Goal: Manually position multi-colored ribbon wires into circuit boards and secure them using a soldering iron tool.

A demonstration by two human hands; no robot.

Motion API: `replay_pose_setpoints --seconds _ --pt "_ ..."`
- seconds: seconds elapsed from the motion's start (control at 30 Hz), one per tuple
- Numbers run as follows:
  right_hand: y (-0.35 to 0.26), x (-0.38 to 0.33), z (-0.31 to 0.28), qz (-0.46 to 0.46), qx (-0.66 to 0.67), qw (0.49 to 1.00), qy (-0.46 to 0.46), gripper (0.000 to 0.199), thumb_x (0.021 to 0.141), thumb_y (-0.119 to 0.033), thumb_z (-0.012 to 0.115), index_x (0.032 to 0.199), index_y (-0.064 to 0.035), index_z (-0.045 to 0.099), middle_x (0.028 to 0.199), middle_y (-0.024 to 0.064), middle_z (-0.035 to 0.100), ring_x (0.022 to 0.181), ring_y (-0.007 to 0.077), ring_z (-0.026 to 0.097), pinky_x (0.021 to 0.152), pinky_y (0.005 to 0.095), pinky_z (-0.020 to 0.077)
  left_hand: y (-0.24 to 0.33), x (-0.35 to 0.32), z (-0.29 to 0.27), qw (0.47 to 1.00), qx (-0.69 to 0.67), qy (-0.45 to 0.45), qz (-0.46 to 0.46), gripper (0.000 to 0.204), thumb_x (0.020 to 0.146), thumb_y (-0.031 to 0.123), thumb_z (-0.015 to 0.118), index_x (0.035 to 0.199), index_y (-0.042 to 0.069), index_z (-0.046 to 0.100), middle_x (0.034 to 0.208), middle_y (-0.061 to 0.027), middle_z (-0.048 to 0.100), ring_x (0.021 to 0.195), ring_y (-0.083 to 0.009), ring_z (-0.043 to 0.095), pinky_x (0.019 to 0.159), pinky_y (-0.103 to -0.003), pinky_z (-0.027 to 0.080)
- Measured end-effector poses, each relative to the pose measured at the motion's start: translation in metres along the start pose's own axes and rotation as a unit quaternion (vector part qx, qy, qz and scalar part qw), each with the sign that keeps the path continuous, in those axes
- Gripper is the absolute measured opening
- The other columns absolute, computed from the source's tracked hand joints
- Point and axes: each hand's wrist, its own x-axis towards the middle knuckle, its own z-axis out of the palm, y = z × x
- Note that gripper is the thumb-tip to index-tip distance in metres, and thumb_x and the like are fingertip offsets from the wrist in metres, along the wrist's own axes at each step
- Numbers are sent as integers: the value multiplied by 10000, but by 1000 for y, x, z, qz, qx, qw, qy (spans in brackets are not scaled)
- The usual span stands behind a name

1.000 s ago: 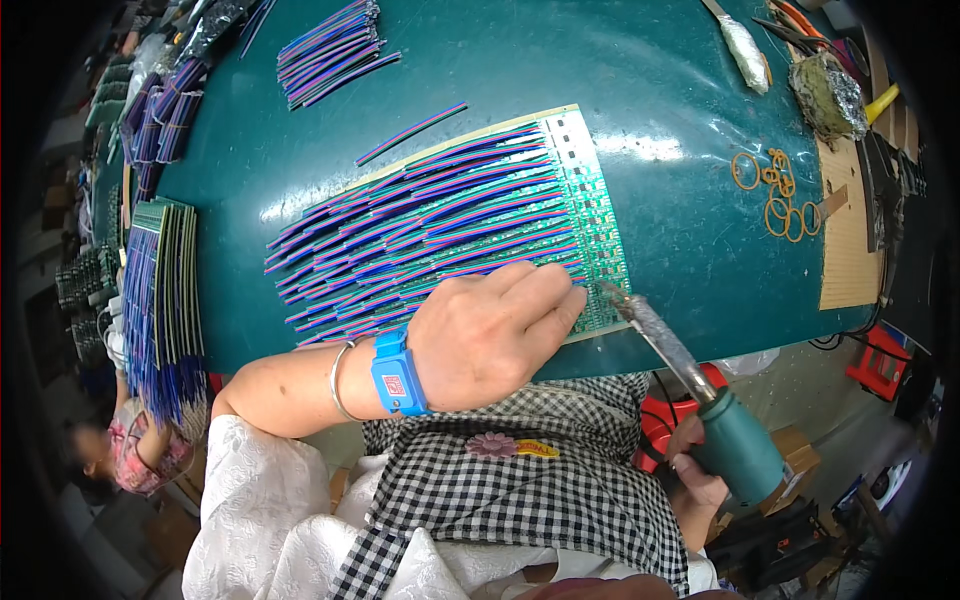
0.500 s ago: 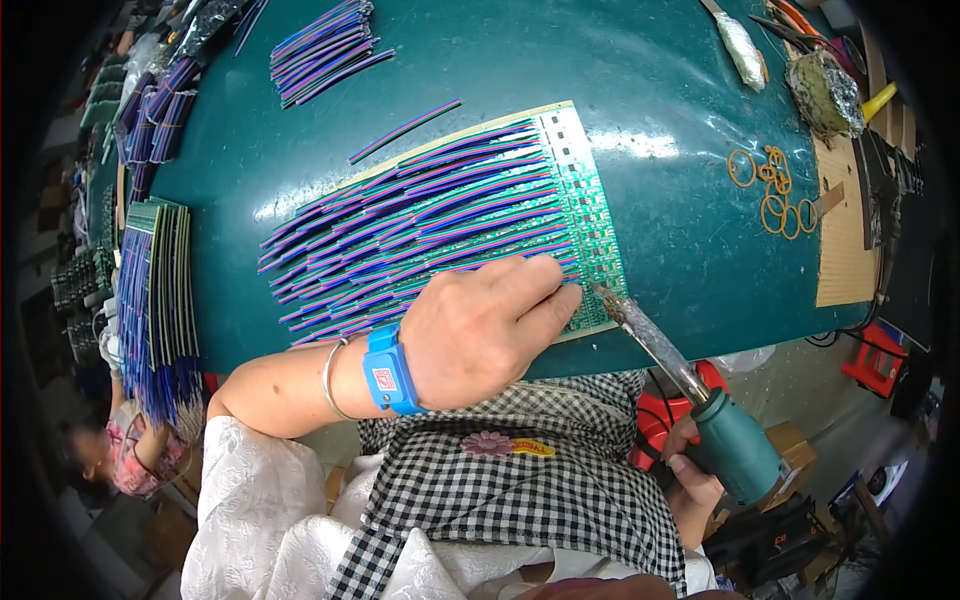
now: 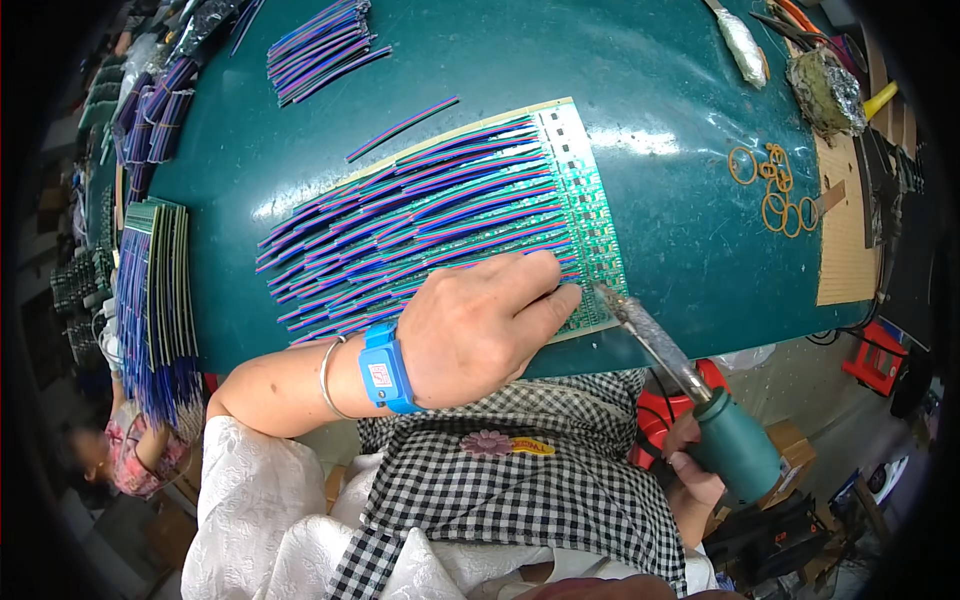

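A green circuit board panel [image 3: 590,215] lies on the table in front of me, its left part covered by rows of short multicoloured ribbon wires [image 3: 400,225]. My left hand [image 3: 480,325] rests over the panel's near side, thumb and forefinger pinched on a ribbon wire beside the board's contacts; the fingers hide most of that wire. On that wrist is a blue strap [image 3: 384,370]. Low on the right, my right hand [image 3: 695,470] grips the green handle of a soldering iron [image 3: 738,445]. The iron's tip points up-left and reaches the panel close to my left fingertips.
One loose ribbon wire [image 3: 403,128] lies beyond the panel, with a wire pile [image 3: 320,50] farther back. Stacked wired boards [image 3: 155,290] stand left. Rubber bands [image 3: 775,190], cardboard [image 3: 845,235] and a foil-wrapped block [image 3: 825,90] are right. Another person [image 3: 145,450] sits far left.
Almost nothing differs. The soldering iron's tip and my left fingers stay at nearly the same place on the panel, and the whole view has shifted very slightly.
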Motion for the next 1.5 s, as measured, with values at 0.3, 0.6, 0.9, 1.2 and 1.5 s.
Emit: replay_pose_setpoints --seconds 0.3,0.6,0.9,1.2,1.5 --pt "-21 18 15 30 75 997 7 266 669 -163 818 799 -8 645 674 40 627 558 178 581 549 293 457 0 -1 1 1000 18 1 17 379 680 -39 747 1058 -29 719 862 -92 565 668 -240 601 551 -370 491" --pt "-10 15 5 -11 125 992 -14 403 701 -33 770 1041 34 565 747 87 554 587 198 551 508 331 472 1 -1 1 999 29 0 19 383 691 -22 747 1073 -24 713 868 -87 559 672 -236 603 540 -368 488" --pt "-8 15 2 -26 52 998 -40 353 671 -81 758 976 21 612 703 68 583 563 200 566 528 326 473 1 -3 1 999 29 -5 21 382 694 -13 751 1074 -23 713 877 -88 559 678 -237 604 548 -367 491" --pt "-15 20 8 -15 52 998 -28 289 676 -122 784 897 5 648 680 56 608 544 194 571 542 316 472 1 -3 1 999 27 -5 24 372 703 -14 744 1073 -22 712 877 -88 560 686 -237 608 550 -367 494" --pt "-1 3 -1 0 71 997 18 434 707 -130 857 1043 27 632 865 73 678 648 201 621 597 331 493 1 -2 1 999 37 -5 30 390 690 -9 735 1079 -20 712 872 -85 553 685 -234 602 548 -365 487"
